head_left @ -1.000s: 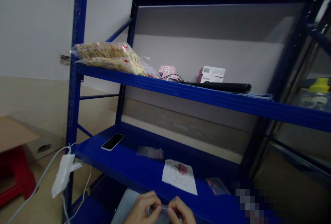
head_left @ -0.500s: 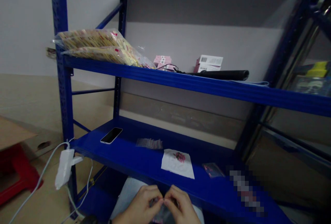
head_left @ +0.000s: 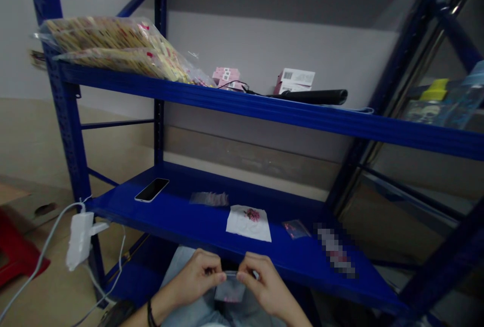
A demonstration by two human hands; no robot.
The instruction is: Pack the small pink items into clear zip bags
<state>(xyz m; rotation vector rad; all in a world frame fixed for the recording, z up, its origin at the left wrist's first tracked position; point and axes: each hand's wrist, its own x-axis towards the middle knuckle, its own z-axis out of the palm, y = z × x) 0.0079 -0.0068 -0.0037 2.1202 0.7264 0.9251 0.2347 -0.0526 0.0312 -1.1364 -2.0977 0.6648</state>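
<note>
Here a clear bag (head_left: 230, 290) hangs upright, gripped by left hand (head_left: 194, 277) and right hand (head_left: 263, 286).

Two hands (head_left: 195, 276) (head_left: 265, 286), three small plastic bags (head_left: 230, 290) (head_left: 209, 198) (head_left: 296, 229), one phone (head_left: 152, 190), one napkin (head_left: 248, 223)

clear bag (head_left: 230, 290) contents too small to tell, pixelated patch (head_left: 335, 251) unreadable

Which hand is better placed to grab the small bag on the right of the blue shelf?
Right, probably. The right hand lies closer to the small plastic bag on the blue shelf than the left hand does, though both are pinching the top of a clear bag.
</note>
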